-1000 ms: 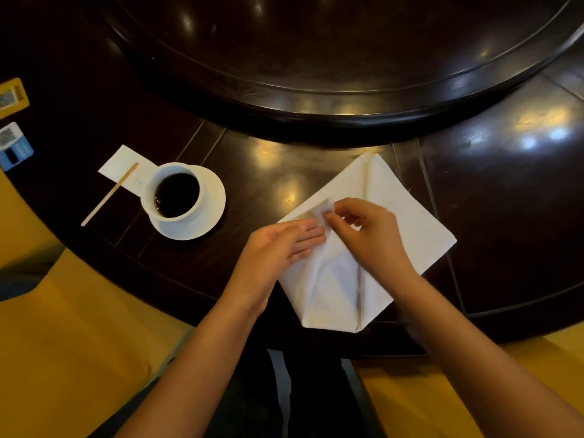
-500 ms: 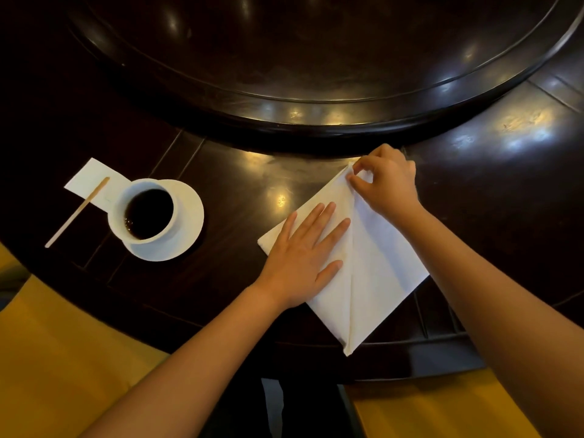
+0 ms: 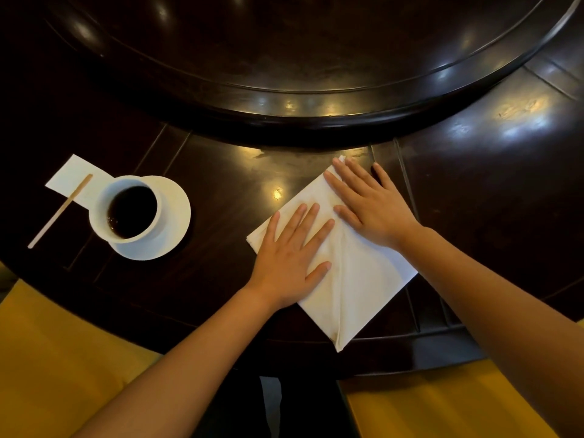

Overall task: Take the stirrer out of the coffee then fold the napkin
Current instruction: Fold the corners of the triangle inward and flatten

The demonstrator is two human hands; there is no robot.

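We see a dark wooden table [image 3: 474, 159], polished to a gloss that mirrors the lamps. On it the white napkin [image 3: 363, 279] looks like soft matt cloth, the cup [image 3: 104, 197] and saucer [image 3: 177, 213] smooth glazed white, the stirrer [image 3: 60, 211] pale bare wood.

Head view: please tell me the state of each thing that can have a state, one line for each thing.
stirrer: out of the coffee, lying across the small paper and the table.
coffee cup: upright on its saucer, holding dark coffee.
saucer: flat under the cup.
small paper: flat, partly under the saucer.
napkin: folded, lying flat.
left hand: flat, pressing the napkin.
right hand: flat, pressing the napkin.
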